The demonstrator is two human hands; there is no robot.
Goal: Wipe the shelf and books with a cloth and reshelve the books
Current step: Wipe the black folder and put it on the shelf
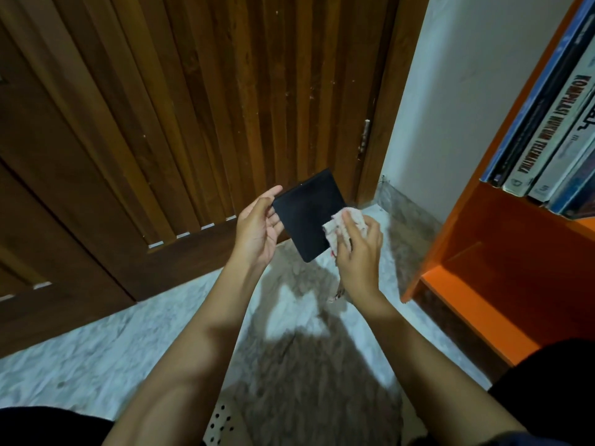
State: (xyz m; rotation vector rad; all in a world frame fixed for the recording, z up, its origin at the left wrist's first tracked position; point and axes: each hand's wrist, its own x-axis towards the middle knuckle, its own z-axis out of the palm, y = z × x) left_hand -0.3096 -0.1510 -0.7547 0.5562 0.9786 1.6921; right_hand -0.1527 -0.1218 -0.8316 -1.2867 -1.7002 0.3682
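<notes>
Your left hand (257, 228) grips the black book (306, 214) by its left edge, mid-view above the floor. Your right hand (357, 252) pinches a crumpled cloth (338, 227) against the cover's 4 o'clock corner. The orange shelf (476, 252) stands at 3 o'clock, with upright books (547, 140) at 2.

I see the left hand (257, 226) holding a black book (306, 217) by its left edge, over marble floor (96, 355). Right hand (357, 249) presses a pale cloth (341, 226) to the cover's right edge. Orange shelf (483, 239) at right, books (547, 123) on it.
</notes>
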